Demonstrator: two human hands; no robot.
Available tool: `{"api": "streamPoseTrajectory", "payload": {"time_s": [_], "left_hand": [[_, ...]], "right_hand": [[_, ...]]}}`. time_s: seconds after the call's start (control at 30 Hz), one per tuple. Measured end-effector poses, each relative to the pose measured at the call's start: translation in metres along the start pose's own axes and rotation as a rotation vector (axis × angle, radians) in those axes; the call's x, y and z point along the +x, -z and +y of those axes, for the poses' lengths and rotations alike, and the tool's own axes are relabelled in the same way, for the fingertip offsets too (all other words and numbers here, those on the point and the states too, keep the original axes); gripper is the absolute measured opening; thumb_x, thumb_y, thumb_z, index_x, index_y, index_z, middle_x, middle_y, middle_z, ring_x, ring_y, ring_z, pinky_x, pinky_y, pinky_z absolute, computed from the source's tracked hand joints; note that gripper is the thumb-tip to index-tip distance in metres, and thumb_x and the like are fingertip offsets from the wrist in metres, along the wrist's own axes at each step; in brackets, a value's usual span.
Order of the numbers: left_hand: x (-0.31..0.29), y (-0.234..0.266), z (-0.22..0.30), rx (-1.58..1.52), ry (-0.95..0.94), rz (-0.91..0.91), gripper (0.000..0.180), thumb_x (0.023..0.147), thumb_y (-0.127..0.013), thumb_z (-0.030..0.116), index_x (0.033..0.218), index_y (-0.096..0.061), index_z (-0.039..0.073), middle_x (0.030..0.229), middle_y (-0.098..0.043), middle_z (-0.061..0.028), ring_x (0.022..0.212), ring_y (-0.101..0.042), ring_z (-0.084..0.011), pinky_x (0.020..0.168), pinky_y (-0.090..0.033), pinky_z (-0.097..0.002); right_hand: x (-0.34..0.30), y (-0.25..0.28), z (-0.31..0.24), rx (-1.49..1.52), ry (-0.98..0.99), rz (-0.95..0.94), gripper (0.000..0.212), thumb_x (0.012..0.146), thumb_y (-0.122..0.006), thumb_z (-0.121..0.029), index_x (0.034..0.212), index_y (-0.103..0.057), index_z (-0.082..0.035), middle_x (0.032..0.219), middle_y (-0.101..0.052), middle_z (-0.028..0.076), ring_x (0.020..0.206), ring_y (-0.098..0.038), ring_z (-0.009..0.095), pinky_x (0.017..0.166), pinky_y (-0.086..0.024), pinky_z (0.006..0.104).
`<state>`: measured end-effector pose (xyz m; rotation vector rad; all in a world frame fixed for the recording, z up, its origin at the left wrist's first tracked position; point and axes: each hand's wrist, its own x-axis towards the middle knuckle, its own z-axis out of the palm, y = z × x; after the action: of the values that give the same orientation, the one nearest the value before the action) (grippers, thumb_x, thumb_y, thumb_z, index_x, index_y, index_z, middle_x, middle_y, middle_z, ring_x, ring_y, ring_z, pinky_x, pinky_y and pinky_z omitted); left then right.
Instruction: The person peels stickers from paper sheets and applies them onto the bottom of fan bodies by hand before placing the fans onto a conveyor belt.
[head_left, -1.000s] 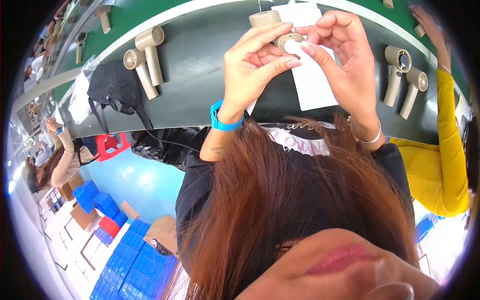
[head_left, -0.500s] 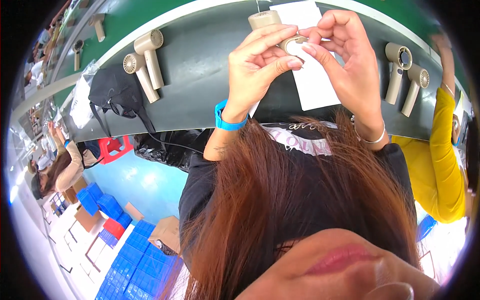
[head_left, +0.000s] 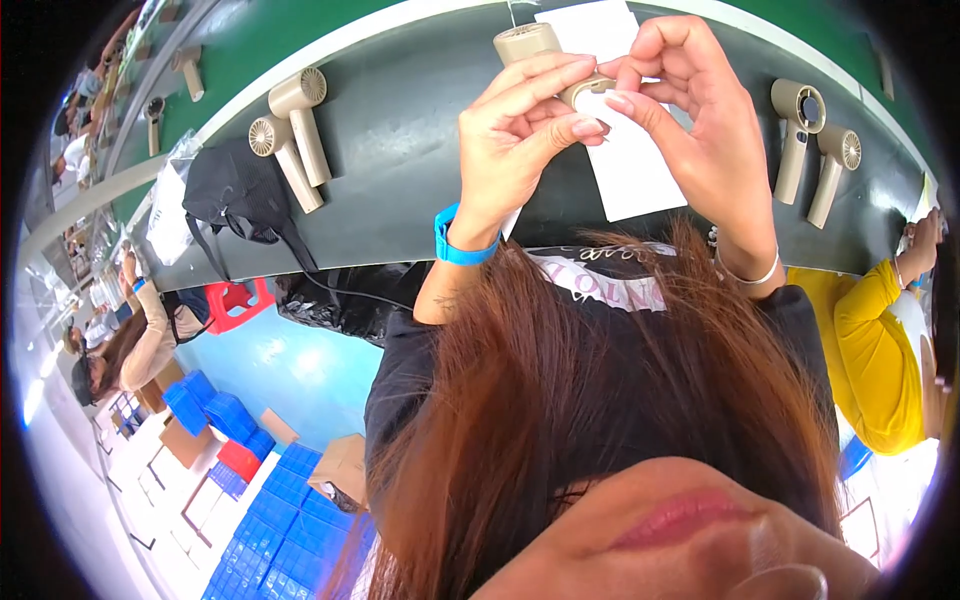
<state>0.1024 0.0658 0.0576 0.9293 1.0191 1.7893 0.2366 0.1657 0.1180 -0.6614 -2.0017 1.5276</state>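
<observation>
My left hand [head_left: 525, 125] is closed around a beige round-ended piece [head_left: 590, 90] with a pale inner face, over the far middle of the table. My right hand [head_left: 690, 110] meets it from the other side, thumb and fingers pinched at its edge; anything small between those fingertips is hidden. Just beyond my left fingers shows a beige handheld fan's head [head_left: 527, 42]. Whether it joins the piece I hold cannot be made out. Beneath my hands lie white paper sheets [head_left: 640, 180] on the dark table [head_left: 400, 150].
Two beige handheld fans [head_left: 305, 125] lie to the left, near a black backpack [head_left: 238, 190]. Another pair of fans [head_left: 797, 140] lies right. A co-worker in a yellow sleeve [head_left: 880, 350] is at the right. A red stool [head_left: 238, 303] and blue crates [head_left: 265, 520] stand below left.
My hands stay almost in place, with the held piece tilted slightly. At the right, the co-worker's arm has drawn back from the far side of the table toward the near edge.
</observation>
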Motion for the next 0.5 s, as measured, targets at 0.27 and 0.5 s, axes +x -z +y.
{"api": "streamPoseTrajectory", "payload": {"time_s": [0.27, 0.5], "left_hand": [[0.000, -0.001, 0.001, 0.015, 0.023, 0.008, 0.036, 0.081, -0.061, -0.011, 0.116, -0.057, -0.007, 0.121, -0.051, -0.0163, 0.086, -0.066, -0.0235, 0.073, -0.058, -0.0303], [0.003, -0.007, 0.003, -0.006, 0.043, 0.013, 0.032, 0.081, -0.062, -0.009, 0.113, -0.059, -0.008, 0.118, -0.053, -0.0164, 0.081, -0.066, -0.0217, 0.069, -0.058, -0.0282]], "right_hand": [[0.008, 0.001, -0.033, -0.037, -0.154, -0.012, 0.028, 0.079, -0.064, 0.006, 0.098, -0.044, -0.001, 0.083, -0.056, 0.007, 0.079, -0.059, 0.011, 0.073, -0.049, 0.0242], [0.040, -0.016, 0.051, 0.571, 0.983, 0.021, 0.028, 0.079, -0.064, 0.004, 0.098, -0.044, 0.000, 0.080, -0.058, 0.009, 0.078, -0.063, 0.015, 0.071, -0.050, 0.0269]]}}
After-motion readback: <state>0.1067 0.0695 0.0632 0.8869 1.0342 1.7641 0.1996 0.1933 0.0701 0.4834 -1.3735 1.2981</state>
